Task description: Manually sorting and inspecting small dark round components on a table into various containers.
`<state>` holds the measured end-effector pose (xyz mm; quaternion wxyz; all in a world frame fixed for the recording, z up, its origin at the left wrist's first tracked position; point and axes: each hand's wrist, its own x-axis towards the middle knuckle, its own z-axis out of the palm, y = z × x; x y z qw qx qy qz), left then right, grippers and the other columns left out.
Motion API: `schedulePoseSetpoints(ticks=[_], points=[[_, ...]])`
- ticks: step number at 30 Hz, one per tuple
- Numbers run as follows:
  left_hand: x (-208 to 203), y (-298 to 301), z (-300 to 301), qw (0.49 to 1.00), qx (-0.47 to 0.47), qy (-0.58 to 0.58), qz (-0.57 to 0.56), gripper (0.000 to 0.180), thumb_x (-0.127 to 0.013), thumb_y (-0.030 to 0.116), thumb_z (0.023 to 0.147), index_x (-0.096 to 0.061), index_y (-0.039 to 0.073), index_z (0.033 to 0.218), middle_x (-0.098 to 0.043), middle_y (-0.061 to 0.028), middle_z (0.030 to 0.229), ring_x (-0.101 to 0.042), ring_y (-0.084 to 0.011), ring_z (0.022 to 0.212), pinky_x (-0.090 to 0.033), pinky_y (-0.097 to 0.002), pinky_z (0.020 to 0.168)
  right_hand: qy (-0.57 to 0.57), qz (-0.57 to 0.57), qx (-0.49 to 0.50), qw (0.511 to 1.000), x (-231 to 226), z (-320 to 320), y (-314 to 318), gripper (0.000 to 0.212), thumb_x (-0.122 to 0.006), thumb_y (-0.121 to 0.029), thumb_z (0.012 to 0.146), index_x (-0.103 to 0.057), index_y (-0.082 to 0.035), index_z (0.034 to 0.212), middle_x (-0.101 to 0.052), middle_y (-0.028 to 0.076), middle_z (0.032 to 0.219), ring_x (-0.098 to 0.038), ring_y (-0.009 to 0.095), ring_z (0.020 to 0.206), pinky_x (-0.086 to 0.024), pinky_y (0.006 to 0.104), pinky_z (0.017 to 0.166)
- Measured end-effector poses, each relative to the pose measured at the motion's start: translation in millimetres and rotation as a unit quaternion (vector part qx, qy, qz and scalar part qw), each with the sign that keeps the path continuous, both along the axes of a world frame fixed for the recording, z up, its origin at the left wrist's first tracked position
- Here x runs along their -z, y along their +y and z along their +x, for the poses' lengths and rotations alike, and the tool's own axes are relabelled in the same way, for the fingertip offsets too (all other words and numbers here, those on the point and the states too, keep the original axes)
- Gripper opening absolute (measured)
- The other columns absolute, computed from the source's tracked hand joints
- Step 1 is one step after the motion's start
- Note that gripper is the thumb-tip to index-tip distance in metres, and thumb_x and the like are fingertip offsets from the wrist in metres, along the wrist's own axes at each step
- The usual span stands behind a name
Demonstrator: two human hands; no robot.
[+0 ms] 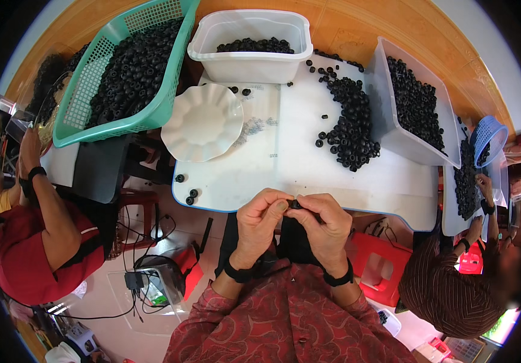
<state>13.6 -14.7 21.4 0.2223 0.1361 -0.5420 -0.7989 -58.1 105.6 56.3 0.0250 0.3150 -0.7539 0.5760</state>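
Observation:
Just off the table's near edge, a small black rounded part (295,204) sits between the fingertips of both my hands. My left hand (257,225) pinches at its left side with thumb and forefinger. From the other side, the thumb and fingers of my right hand (328,228) close on the same part and cover much of it. Beyond my hands, a loose pile of black ring-shaped parts (354,124) is spread on the white table (296,175). A few single black parts (180,178) lie near the table's left corner.
A white scalloped plate (203,124) lies at the table's left. Behind are a green basket (70,118) and a white tub (251,68), both holding black parts. A pale bin (387,118) of them stands right. Co-workers sit left (48,242) and right (442,284). Cables (133,281) trail on the floor.

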Motion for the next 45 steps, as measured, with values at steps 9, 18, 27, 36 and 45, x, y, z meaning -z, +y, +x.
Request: schedulePoseSetpoints(ticks=[9,18,27,36,45], points=[[10.5,-12.3,0.5,0.996,0.073,0.032,0.05,0.011,-0.061,0.002,0.094,-0.068,-0.002,0.101,-0.065,-0.0049,0.096,-0.059,-0.009,0.084,-0.048,-0.0215,0.075,-0.047,-0.013,-0.031,0.998,0.8,-1.6,3.1,0.024,-0.081,0.002,0.072,-0.072,-0.001,0.095,-0.069,0.01,0.088,-0.067,0.016,0.074,-0.053,0.0253,0.063],[14.9,-20.8,0.6,0.936,0.197,0.013,0.293,0.023,-0.067,0.015,0.093,-0.062,-0.001,0.109,-0.065,-0.007,0.102,-0.062,-0.0149,0.092,-0.051,-0.0296,0.081,-0.051,0.01,-0.048,0.998,-0.5,-1.6,5.7,0.025,-0.081,0.001,0.071,-0.071,-0.002,0.094,-0.069,0.009,0.088,-0.067,0.016,0.073,-0.054,0.0262,0.062],[19.6,-20.8,-0.5,0.908,0.251,0.026,0.336,0.035,-0.058,0.015,0.098,-0.055,-0.006,0.126,-0.064,-0.0135,0.114,-0.064,-0.0215,0.103,-0.054,-0.0382,0.091,0.0,0.035,-0.056,0.998,6.3,-9.8,6.6,0.026,-0.082,0.0,0.068,-0.071,-0.002,0.091,-0.066,0.008,0.084,-0.064,0.019,0.074,-0.052,0.0284,0.062],[19.0,-16.7,-1.2,0.919,0.243,0.023,0.309,0.041,-0.056,0.014,0.099,-0.05,-0.008,0.133,-0.061,-0.0183,0.123,-0.063,-0.0257,0.111,-0.054,-0.0411,0.094,0.048,0.078,-0.041,0.995,11.5,-14.8,2.2,0.03,-0.083,-0.004,0.059,-0.071,-0.005,0.086,-0.06,0.004,0.085,-0.055,0.021,0.081,-0.045,0.0331,0.069],[17.0,-10.5,1.5,0.911,0.222,0.053,0.344,0.045,-0.051,0.019,0.102,-0.045,-0.008,0.137,-0.057,-0.0189,0.128,-0.06,-0.0266,0.115,-0.053,-0.0434,0.095,-0.048,0.04,-0.053,0.997,16.8,-10.8,3.3,0.024,-0.08,0.001,0.066,-0.071,-0.002,0.088,-0.058,0.006,0.094,-0.058,0.02,0.084,-0.049,0.0303,0.069]])
